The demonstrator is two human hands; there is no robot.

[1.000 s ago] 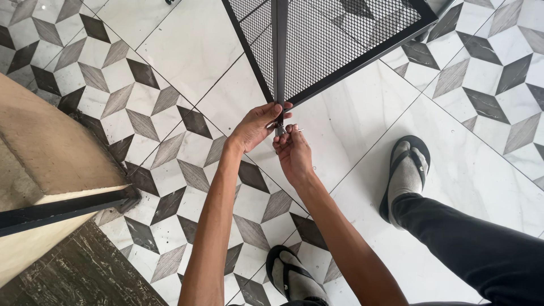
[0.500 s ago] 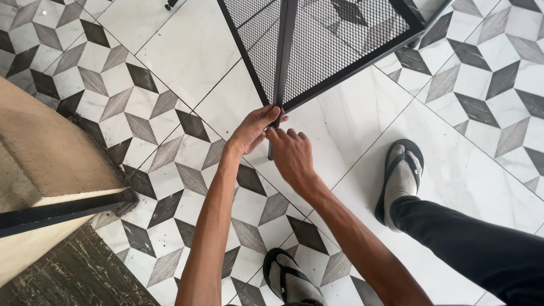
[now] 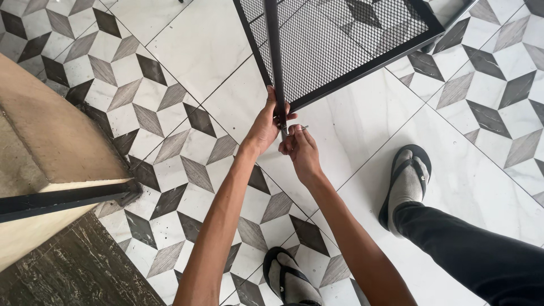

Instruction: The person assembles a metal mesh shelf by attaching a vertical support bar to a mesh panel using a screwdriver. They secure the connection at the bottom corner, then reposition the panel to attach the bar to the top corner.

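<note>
A black metal leg [image 3: 274, 56] runs from the far edge of the view down to the near corner of a black mesh panel [image 3: 345, 39], which stands tilted over the floor in the far middle of the scene. The left hand [image 3: 264, 126] is closed around the lower end of that leg, fingers wrapped, right where it meets the panel's frame. The right hand [image 3: 300, 148] sits just beside it, its fingertips pinched together on a small silvery screw [image 3: 302, 128] that pokes out to the right; whether the piece is already seated in the joint cannot be told.

The risks are plain. The pinch on the screw is thin, so a slip would likely drop it onto the patterned tile floor [image 3: 187, 51], where it could roll off and be hard to spot against the grey and black diamonds. If the left hand loosens, the leg may swing and throw the holes out of line, or nip a finger in the joint. Two sandalled feet, the right foot [image 3: 407, 184] and the left foot [image 3: 289, 280], stand near, below the panel, should it tip.
</note>
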